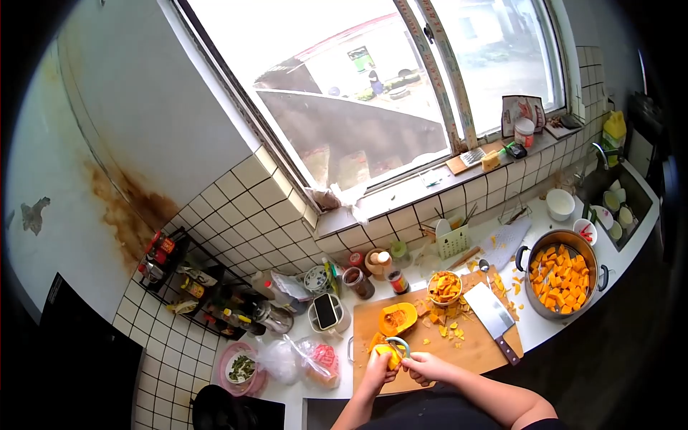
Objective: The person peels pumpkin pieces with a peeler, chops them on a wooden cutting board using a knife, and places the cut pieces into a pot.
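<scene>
Near the front of a wooden cutting board (459, 352), my left hand (378, 373) is closed round a piece of pumpkin (388, 354). My right hand (427, 368) grips a peeler (398, 345) with a pale blue curved frame, which lies against that piece. Just behind them rests a cut pumpkin half (398, 318), its hollow facing up. A cleaver (489, 308) lies flat on the board's right side, its dark handle toward the front. Behind it stands a bowl of orange pumpkin pieces (445, 288). Peel scraps (451, 332) are scattered over the board.
Right of the board stands a big pot (529, 276) holding pumpkin cubes. Beyond it is a sink (636, 188) with dishes. At left are a phone (325, 311) on a container, plastic bags (315, 362) and a pink basin (228, 358). Jars (357, 284) line the back.
</scene>
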Available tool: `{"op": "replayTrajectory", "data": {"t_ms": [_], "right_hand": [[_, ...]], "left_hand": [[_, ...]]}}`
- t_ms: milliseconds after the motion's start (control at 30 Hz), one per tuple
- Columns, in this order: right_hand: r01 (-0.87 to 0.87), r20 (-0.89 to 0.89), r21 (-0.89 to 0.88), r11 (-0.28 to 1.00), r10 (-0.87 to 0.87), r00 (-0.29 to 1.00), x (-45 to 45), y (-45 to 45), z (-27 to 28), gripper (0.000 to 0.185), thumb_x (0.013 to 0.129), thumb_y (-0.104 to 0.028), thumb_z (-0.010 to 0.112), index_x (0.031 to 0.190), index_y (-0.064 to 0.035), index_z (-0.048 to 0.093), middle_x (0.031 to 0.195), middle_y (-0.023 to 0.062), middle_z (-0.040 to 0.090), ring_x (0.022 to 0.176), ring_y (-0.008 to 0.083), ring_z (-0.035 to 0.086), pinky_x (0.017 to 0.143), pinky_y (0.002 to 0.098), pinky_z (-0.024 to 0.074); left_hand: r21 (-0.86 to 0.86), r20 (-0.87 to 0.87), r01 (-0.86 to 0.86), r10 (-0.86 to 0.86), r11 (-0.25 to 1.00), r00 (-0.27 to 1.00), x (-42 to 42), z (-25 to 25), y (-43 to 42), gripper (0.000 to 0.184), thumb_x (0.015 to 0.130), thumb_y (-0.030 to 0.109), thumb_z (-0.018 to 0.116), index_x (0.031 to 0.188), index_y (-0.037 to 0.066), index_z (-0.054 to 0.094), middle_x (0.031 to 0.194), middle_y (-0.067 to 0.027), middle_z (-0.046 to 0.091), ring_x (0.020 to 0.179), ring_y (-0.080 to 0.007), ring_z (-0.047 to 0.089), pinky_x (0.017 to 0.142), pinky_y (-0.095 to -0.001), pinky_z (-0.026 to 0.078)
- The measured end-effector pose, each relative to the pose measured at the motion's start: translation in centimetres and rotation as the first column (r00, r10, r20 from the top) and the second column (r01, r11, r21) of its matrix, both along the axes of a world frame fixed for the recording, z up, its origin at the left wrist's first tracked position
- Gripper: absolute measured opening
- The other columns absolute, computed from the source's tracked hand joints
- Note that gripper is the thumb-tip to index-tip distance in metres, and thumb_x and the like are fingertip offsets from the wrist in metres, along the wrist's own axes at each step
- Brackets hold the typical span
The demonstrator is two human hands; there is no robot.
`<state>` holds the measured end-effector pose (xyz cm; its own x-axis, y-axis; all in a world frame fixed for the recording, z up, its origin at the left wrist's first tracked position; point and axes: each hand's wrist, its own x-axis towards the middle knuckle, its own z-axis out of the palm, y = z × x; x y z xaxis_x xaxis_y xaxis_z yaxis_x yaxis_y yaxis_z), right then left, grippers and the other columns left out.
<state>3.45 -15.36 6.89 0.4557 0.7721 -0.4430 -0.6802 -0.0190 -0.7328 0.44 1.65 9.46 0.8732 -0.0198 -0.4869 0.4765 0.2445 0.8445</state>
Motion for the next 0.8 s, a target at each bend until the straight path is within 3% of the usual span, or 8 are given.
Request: {"op": "replayTrajectory", "data": {"t_ms": [167, 267, 567, 667, 800], "right_hand": [[-0.019, -0.016, 0.018, 1.000, 0.019, 1.000, -1.6, 1.4, 0.3, 0.025, 0.098, -0.035, 0.047, 0.084, -0.0148, 0.044, 0.060, -0.0069, 0.033, 0.046, 0.0052, 0.028, 0.042, 0.0224, 0.0231], [-0.016, -0.008, -0.027, 1.000, 0.016, 1.000, -3.2, 2.5, 1.0, 0.025, 0.098, -0.035, 0.047, 0.081, -0.0165, 0.042, 0.060, -0.0076, 0.032, 0.047, 0.0051, 0.028, 0.043, 0.0223, 0.0244], [0.027, -0.021, 0.015, 1.000, -0.027, 0.999, -6.8, 2.2, -0.5, 0.024, 0.097, -0.031, 0.049, 0.083, -0.0128, 0.046, 0.059, -0.0067, 0.035, 0.047, 0.0057, 0.032, 0.045, 0.0232, 0.0321], [0.048, -0.055, -0.009, 0.999, -0.049, 0.997, -7.4, 1.1, 0.9, 0.026, 0.097, -0.033, 0.048, 0.088, -0.0095, 0.051, 0.061, -0.0039, 0.042, 0.048, 0.0072, 0.038, 0.045, 0.0231, 0.0336], [0.058, -0.087, 0.055, 0.997, -0.053, 0.995, -7.5, -0.1, 1.1, 0.027, 0.097, -0.033, 0.047, 0.089, -0.0077, 0.053, 0.065, -0.0015, 0.045, 0.047, 0.0081, 0.039, 0.044, 0.0233, 0.0347]], "left_hand": [[-0.014, 0.009, -0.015, 0.015, 1.000, 1.000, -1.8, 0.1, 1.6, 0.021, 0.092, 0.023, 0.037, 0.106, 0.008, 0.043, 0.070, -0.0082, 0.051, 0.040, -0.0072, 0.032, 0.035, -0.0189, 0.026], [-0.124, 0.010, 0.105, -0.105, 0.987, 0.994, -3.3, -1.0, 3.7, 0.017, 0.093, 0.023, 0.041, 0.106, 0.012, 0.037, 0.068, -0.0055, 0.050, 0.040, -0.0062, 0.032, 0.036, -0.0180, 0.024], [-0.088, -0.005, 0.071, -0.071, 0.994, 0.997, -6.3, -1.9, 3.0, 0.016, 0.096, 0.025, 0.038, 0.108, 0.014, 0.039, 0.070, -0.0059, 0.050, 0.043, -0.0065, 0.033, 0.037, -0.0182, 0.025], [-0.156, 0.026, 0.106, -0.104, 0.982, 0.994, -6.8, -1.2, 2.3, 0.016, 0.096, 0.022, 0.038, 0.110, 0.015, 0.035, 0.070, -0.0041, 0.049, 0.045, -0.0054, 0.034, 0.038, -0.0160, 0.026], [-0.252, 0.081, 0.156, -0.140, 0.955, 0.987, -6.9, -2.9, 2.0, 0.022, 0.094, 0.028, 0.042, 0.108, 0.010, 0.042, 0.072, -0.0061, 0.051, 0.041, -0.0050, 0.033, 0.036, -0.0163, 0.025]]}}
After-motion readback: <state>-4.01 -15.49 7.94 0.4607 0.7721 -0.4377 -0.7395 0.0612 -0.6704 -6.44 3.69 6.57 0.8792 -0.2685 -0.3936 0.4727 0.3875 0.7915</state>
